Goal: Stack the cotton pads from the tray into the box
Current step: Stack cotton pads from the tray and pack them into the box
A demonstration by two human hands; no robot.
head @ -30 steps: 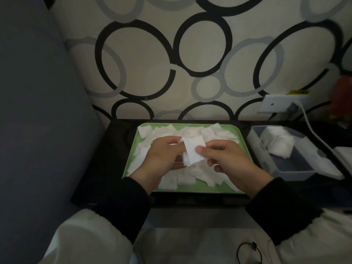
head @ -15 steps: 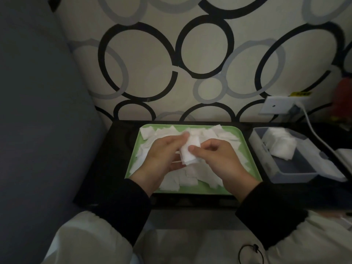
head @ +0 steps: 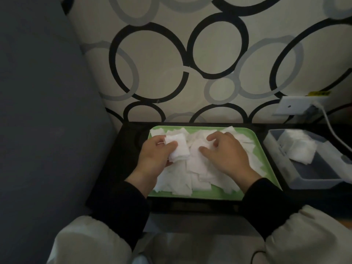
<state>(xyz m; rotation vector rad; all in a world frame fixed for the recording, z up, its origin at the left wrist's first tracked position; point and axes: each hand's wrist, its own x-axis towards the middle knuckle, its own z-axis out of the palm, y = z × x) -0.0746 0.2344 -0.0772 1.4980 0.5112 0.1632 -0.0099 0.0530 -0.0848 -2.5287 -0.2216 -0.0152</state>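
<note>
1. The left hand (head: 158,155) grips a small stack of cotton pads (head: 179,148), with the thumb curled over the top and fingers beneath.
2. Just beside that stack, the right hand (head: 227,155) is spread and arched, its fingertips touching the loose pads (head: 192,174) under it (nothing pinched between thumb and fingers).
3. The green tray (head: 215,197) lies below both hands.
4. The box (head: 314,184) sits well beyond the right hand's outer side, with a pile of pads (head: 297,147) at its far end.

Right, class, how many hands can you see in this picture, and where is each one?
2. The left hand is over the left side of the tray, holding a small stack of pads. The right hand rests on loose pads near the middle.
</note>
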